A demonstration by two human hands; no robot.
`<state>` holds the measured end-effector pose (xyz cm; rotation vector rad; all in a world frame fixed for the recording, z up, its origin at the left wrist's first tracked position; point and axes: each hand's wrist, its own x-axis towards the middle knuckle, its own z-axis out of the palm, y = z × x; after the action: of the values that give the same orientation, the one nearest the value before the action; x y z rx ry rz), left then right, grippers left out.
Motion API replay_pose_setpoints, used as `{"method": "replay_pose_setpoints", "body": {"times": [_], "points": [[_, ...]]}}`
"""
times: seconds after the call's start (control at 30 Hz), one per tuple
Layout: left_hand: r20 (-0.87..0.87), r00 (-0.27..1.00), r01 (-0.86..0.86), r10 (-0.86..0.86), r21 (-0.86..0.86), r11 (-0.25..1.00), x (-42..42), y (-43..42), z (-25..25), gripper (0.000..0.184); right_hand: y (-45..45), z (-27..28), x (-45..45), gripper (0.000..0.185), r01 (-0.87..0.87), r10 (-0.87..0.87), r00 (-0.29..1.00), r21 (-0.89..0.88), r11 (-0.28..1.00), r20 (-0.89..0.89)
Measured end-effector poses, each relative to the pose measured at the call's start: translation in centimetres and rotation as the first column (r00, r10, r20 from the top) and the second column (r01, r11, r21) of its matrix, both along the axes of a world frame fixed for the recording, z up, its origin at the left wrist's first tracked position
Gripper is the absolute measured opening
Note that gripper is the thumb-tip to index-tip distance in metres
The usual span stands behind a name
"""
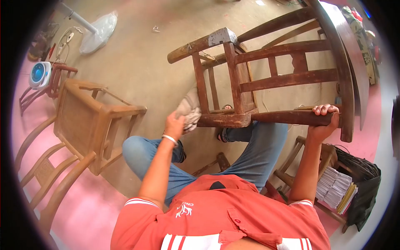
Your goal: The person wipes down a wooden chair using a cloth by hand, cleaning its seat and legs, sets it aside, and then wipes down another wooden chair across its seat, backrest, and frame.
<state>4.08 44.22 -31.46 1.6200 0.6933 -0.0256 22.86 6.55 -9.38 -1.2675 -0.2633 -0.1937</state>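
Dark reddish-brown wooden chair (287, 79); crumpled beige cloth (191, 103); tan wooden chair (77, 114); blue denim trousers (138, 155); red short-sleeved shirt (258, 204) with red-striped white collar (204, 241).

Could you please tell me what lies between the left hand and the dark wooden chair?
In the head view, a crumpled cloth lies between the left hand, which grips it, and the dark wooden chair.

White lettering (187, 204) runs beside an emblem (183, 211) on the red shirt (208, 216); it seems to start "CH", the rest too small to read.
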Motion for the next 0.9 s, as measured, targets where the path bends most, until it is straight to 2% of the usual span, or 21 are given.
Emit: {"method": "replay_pose_setpoints", "body": {"times": [0.07, 0.1, 0.17, 0.23, 0.27, 0.3, 0.37, 0.43, 0.47, 0.5, 0.57, 0.6, 0.63, 0.7, 0.73, 0.77, 0.83, 0.87, 0.9], "points": [[-0.033, 0.985, -0.167, 0.167, -0.354, 0.920, -1.1, 2.3, -1.3, 0.016, 0.0, 0.0, 0.1, 0.024, 0.014, -0.014, 1.000, 0.007, 1.000, -0.004], [-0.024, 0.989, -0.144, 0.145, -0.355, 0.924, -1.7, 3.2, -1.2, 0.016, 0.3, 0.2, 0.0, 0.023, 0.020, -0.020, 1.000, 0.014, 1.000, -0.006], [0.081, 0.995, -0.042, 0.059, -0.196, 0.980, -3.4, 3.9, -0.8, 0.010, 1.3, 0.8, -0.3, 0.022, 0.076, -0.076, 0.997, 0.006, 0.997, -0.016], [0.154, 0.963, 0.250, -0.222, -0.196, 0.948, -4.4, 4.5, -0.1, 0.015, 1.3, 1.1, -0.1, 0.020, 0.038, -0.039, 0.998, -0.015, 0.999, -0.048], [0.158, 0.955, 0.277, -0.250, -0.184, 0.943, -3.6, 3.6, 0.8, 0.015, 1.7, 1.3, -0.1, 0.016, 0.045, -0.044, 0.998, 0.025, 0.999, -0.053], [0.112, 0.987, 0.138, -0.112, -0.262, 0.955, -2.5, 1.5, 2.2, 0.009, 2.3, 1.4, -0.1, 0.013, 0.050, -0.046, 0.997, 0.066, 0.997, -0.062], [-0.016, 0.984, -0.168, 0.175, -0.380, 0.910, -0.6, -3.8, 4.7, 0.023, 2.9, 1.4, 0.0, 0.011, -0.007, 0.008, 1.000, 0.082, 0.997, -0.005], [0.207, 0.974, -0.043, 0.092, -0.230, 0.972, 2.2, -8.8, 4.3, 0.046, 4.5, 2.5, -0.8, 0.012, 0.107, -0.097, 0.992, -0.132, 0.986, 0.077], [0.238, 0.968, 0.003, -0.074, 0.288, 0.958, 3.5, -12.0, 4.7, 0.049, 5.8, 2.8, -1.3, 0.013, 0.099, -0.091, 0.993, -0.114, 0.989, 0.076], [0.188, 0.953, 0.026, -0.236, 0.726, 0.687, 4.1, -14.8, 4.9, 0.052, 6.8, 3.0, -1.9, 0.014, 0.091, -0.084, 0.994, -0.099, 0.991, 0.076], [-0.044, 0.946, 0.246, -0.320, 0.737, 0.629, 4.3, -17.7, 11.1, 0.052, 7.5, 3.0, -2.7, 0.015, -0.011, 0.067, 0.978, -0.270, 0.963, 0.199], [-0.074, 0.921, 0.287, -0.384, 0.795, 0.534, 4.0, -17.7, 11.2, 0.054, 7.8, 2.7, -3.0, 0.012, -0.016, 0.096, 0.973, -0.351, 0.936, 0.212], [-0.066, 0.917, 0.282, -0.393, 0.804, 0.523, 3.9, -18.2, 11.6, 0.054, 7.9, 2.4, -3.9, 0.008, -0.015, 0.032, 0.996, -0.203, 0.979, 0.079], [-0.247, 0.833, 0.460, -0.495, 0.806, 0.373, 2.5, -17.8, 12.1, 0.051, 9.2, 2.4, -4.8, 0.014, 0.044, -0.015, 0.991, -0.212, 0.976, 0.136], [-0.279, 0.817, 0.442, -0.504, 0.865, 0.238, 1.9, -17.9, 10.3, 0.048, 9.8, 2.2, -5.2, 0.019, 0.045, 0.003, 0.981, -0.239, 0.970, 0.195], [-0.288, 0.815, 0.444, -0.504, 0.868, 0.222, 0.9, -18.4, 9.4, 0.048, 10.2, 2.0, -5.6, 0.023, 0.049, 0.020, 0.968, -0.266, 0.963, 0.251], [-0.391, 0.736, 0.416, -0.553, 0.905, -0.087, -1.5, -19.9, 8.4, 0.028, 10.3, 1.2, -5.9, 0.033, 0.243, 0.033, 0.878, -0.504, 0.829, 0.478], [-0.375, 0.663, 0.500, -0.648, 0.866, 0.010, -2.3, -20.6, 9.2, 0.029, 10.4, 0.8, -6.1, 0.037, 0.366, 0.047, 0.808, -0.562, 0.741, 0.587], [-0.375, 0.662, 0.498, -0.648, 0.867, 0.007, -2.9, -20.6, 10.6, 0.029, 10.7, 0.8, -6.8, 0.038, 0.294, 0.082, 0.822, -0.543, 0.786, 0.563]]}}
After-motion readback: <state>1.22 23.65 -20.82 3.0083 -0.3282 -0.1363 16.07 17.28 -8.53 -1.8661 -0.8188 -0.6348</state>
